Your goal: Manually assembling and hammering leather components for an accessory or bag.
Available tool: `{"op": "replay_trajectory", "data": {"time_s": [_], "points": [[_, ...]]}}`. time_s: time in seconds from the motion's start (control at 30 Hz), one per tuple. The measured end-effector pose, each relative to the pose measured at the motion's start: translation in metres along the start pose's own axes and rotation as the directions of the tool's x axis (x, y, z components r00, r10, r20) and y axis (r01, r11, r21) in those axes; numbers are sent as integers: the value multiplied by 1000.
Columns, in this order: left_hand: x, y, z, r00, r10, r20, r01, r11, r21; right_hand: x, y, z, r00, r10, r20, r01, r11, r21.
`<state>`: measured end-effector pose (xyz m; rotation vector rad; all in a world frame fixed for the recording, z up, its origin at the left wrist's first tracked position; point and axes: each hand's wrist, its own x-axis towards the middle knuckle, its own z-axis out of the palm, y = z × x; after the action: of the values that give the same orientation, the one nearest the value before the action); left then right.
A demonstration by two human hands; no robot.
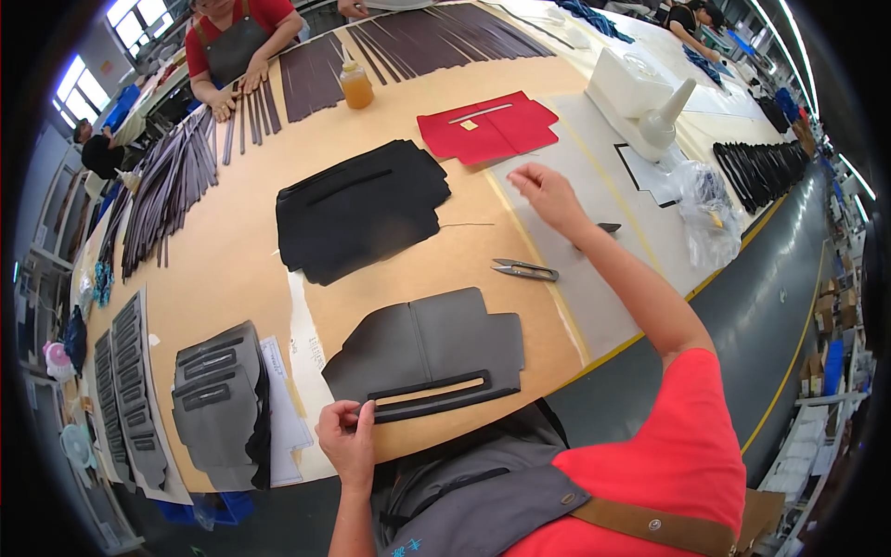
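A grey leather-like panel (408,339) lies before me. A black-edged slot (436,392) runs along its near side. My left hand (346,444) is closed in a pinch at the panel's near left corner, by the end of the black edging. Raised over the table to the right, my right hand (549,197) has its fingers drawn together; anything between them is too small to make out. Below that hand lies a pair of thread snips (525,270). A small dark tool (609,227) is partly hidden behind my right forearm. Beyond the panel is a stack of black pieces (362,209).
A red slotted piece (487,128) lies farther off, near a bottle of amber liquid (356,85). Grey slotted panels (221,408) are stacked at left. At right are a white nozzle bottle (664,123) and a clear plastic bag (707,212). Across the table, a co-worker (239,46) handles dark strips.
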<state>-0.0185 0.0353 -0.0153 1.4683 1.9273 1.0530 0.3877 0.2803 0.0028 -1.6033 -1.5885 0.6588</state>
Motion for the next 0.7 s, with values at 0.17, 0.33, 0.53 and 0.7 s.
{"op": "replay_trajectory", "data": {"time_s": [0.17, 0.33, 0.53, 0.7], "points": [[-4, -5, 3, 997, -62, -38, 59, 996, -63, 63, 54, -21, 989, -44, -144, 15, 981, -193], [-5, -6, 4, 998, -35, -47, 35, 999, -14, 82, 57, 8, 841, -535, 81, 455, 618, -642], [-4, -4, 4, 998, -29, -52, 27, 999, -39, 116, 53, 15, 874, -421, 244, 437, 460, -773], [-5, -16, 5, 993, -112, -47, 96, 962, -255, 104, -3, -14, 900, -396, -181, 228, 784, -577]]}}
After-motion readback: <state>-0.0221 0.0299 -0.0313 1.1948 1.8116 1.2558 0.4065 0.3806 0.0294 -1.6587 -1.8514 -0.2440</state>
